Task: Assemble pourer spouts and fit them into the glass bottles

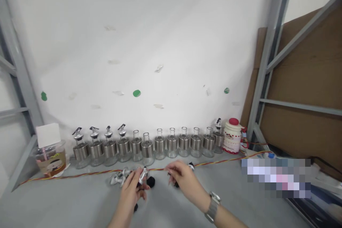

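A row of glass bottles with steel sleeves (pixel 160 146) stands along the white wall. Those at the left end (pixel 94 146) and one at the right end (pixel 218 137) carry pour spouts; the middle ones are uncapped. My left hand (pixel 133 188) holds a silver pour spout with a black stopper (pixel 143 175) over the grey table (pixel 80 199). More loose spouts (pixel 119 177) lie just left of it, and a black stopper (pixel 151 181) lies beside it. My right hand (pixel 184 180) hovers by another spout (pixel 191 166), fingers curled; whether it grips anything is unclear.
A plastic drink cup with a straw (pixel 50 160) stands at the far left. A red-and-white lidded jug (pixel 232 137) sits at the row's right end. A red-yellow cable (pixel 80 174) runs along the table. Grey metal frame posts (pixel 264 60) rise at both sides.
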Demonstrator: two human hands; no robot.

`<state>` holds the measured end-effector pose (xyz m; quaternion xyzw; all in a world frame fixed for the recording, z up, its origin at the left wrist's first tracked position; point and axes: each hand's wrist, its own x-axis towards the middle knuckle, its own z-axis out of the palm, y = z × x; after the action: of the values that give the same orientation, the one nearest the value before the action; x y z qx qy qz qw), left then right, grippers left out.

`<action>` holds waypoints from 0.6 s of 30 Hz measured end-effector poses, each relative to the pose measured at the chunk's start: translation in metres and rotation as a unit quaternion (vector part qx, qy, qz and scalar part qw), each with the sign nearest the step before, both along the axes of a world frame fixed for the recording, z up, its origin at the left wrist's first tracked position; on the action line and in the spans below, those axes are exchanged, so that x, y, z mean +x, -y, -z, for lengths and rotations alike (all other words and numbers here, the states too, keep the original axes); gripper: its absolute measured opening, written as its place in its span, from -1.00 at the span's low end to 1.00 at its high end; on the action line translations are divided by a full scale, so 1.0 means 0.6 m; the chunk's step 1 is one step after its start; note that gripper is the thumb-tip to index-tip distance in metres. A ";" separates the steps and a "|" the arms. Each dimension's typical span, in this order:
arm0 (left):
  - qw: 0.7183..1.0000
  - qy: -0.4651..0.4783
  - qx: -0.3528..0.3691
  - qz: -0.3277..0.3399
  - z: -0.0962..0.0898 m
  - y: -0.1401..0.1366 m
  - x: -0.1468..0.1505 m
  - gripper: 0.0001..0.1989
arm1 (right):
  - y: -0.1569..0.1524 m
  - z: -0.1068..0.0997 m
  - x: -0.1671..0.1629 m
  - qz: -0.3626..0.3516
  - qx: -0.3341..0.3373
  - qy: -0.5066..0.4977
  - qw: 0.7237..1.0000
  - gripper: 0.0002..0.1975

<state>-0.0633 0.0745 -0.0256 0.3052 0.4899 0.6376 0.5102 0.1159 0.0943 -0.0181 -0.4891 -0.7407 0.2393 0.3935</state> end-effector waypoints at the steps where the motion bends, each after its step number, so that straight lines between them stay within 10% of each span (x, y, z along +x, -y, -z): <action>1: 1.000 0.007 -0.005 0.005 0.001 0.001 0.004 -0.48 | 0.007 0.009 0.012 -0.003 -0.003 -0.012 1.000 -0.78; 11: 0.995 0.037 0.037 -0.083 -0.025 -0.003 -0.046 -0.64 | 0.004 0.030 -0.035 -0.078 0.078 0.245 0.963 -0.73; 18: 0.991 0.028 0.031 -0.127 -0.028 -0.015 -0.066 -0.68 | -0.031 0.005 -0.084 0.014 0.082 0.278 0.957 -0.75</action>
<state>-0.1029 0.0834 -0.0090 0.2381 0.4898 0.7208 0.4288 0.0655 0.1127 -0.0213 -0.5126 -0.8312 0.0265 0.2137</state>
